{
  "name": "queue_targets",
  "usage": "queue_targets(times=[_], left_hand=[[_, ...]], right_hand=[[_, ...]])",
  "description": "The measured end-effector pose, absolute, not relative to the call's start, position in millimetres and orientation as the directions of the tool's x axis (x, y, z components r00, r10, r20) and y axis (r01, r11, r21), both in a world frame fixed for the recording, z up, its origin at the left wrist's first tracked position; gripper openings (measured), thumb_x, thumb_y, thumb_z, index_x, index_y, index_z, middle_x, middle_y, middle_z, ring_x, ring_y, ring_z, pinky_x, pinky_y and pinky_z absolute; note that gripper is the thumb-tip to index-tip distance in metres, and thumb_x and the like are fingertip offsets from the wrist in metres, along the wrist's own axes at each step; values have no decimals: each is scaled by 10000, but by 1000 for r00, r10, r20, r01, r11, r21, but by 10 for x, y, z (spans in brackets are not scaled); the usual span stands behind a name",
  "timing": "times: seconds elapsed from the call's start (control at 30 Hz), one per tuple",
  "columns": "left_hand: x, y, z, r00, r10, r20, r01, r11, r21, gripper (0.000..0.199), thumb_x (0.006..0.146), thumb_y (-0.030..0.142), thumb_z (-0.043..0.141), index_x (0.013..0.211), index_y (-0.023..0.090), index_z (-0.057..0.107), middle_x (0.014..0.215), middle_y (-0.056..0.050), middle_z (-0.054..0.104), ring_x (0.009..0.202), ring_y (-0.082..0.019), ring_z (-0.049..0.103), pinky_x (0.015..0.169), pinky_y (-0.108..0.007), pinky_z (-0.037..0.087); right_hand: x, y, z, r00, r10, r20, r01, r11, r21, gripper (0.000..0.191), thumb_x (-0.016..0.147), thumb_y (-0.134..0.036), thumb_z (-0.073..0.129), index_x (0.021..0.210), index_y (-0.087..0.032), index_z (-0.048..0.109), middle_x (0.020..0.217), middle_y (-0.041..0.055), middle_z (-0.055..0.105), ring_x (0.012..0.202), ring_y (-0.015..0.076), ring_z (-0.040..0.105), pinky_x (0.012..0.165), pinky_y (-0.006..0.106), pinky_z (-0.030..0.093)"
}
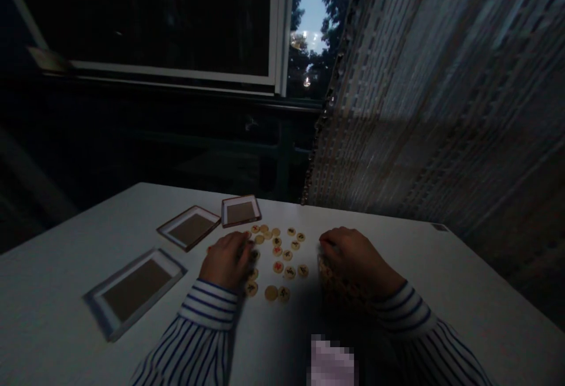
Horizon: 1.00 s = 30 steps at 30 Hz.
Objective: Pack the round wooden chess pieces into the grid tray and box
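Note:
Round wooden pieces (pixel 278 267) with red or black characters lie loosely scattered on the white table (pixel 384 339), between my two hands; a few show a blank face. At the left edge of the scatter is my left hand (pixel 226 259), its fingers curled down beside several pieces and partly hiding them. My right hand (pixel 353 259) is over the right side, thumb and fingers drawn together. Under and beside its palm, more pieces (pixel 329 280) sit in shadow. Whatever either hand's fingertips may hold is too dark and small to make out.
Three shallow rectangular trays or lids lie on the left: a large one (pixel 136 289) nearest, a medium one (pixel 189 227) behind it and a small one (pixel 241 210) near the back edge. A bead curtain (pixel 424 109) hangs beyond the table at right, beside a window (pixel 311 21).

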<state>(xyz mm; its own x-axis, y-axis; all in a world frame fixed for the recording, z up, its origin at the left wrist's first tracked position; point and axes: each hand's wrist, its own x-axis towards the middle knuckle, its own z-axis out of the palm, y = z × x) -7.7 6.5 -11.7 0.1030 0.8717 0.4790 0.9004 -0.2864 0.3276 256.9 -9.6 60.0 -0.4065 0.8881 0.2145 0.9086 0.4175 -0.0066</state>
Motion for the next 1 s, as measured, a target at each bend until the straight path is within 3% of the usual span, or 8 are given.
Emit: queue_targets(times=[0.17,0.47,0.77,1.0], left_hand=[[-91,75,-114,80,912,402,936,-208,284,334,781,341,404,1027,175,557,1049,-84,598,966,-226,539,816,-347,417],[-81,74,-117,-49,937,347,948,-66,313,353,768,324,434,1062,154,531,1071,-90,585,974,-229,516,815,-349,377],[-72,74,-119,-124,932,342,935,-5,355,343,753,312,461,1055,163,527,1039,-91,586,962,-226,510,825,-337,344],[-40,63,-88,-155,928,338,933,25,358,319,782,275,427,1068,173,522,1029,-89,585,944,-221,515,810,-340,345]], right_hand=[[2275,106,661,-494,860,127,866,500,-13,269,820,-258,379,921,-182,615,888,63,635,829,153,550,734,235,349],[1710,668,517,-567,821,73,822,570,-22,287,773,-279,407,956,-186,607,935,69,633,853,181,554,705,253,352],[1292,893,270,-545,837,36,838,546,-1,339,760,-336,422,1040,-210,566,1007,86,608,924,213,527,741,299,347],[1177,959,217,-513,858,-8,858,513,16,298,761,-327,408,961,-215,598,965,89,617,909,220,531,722,315,350]])
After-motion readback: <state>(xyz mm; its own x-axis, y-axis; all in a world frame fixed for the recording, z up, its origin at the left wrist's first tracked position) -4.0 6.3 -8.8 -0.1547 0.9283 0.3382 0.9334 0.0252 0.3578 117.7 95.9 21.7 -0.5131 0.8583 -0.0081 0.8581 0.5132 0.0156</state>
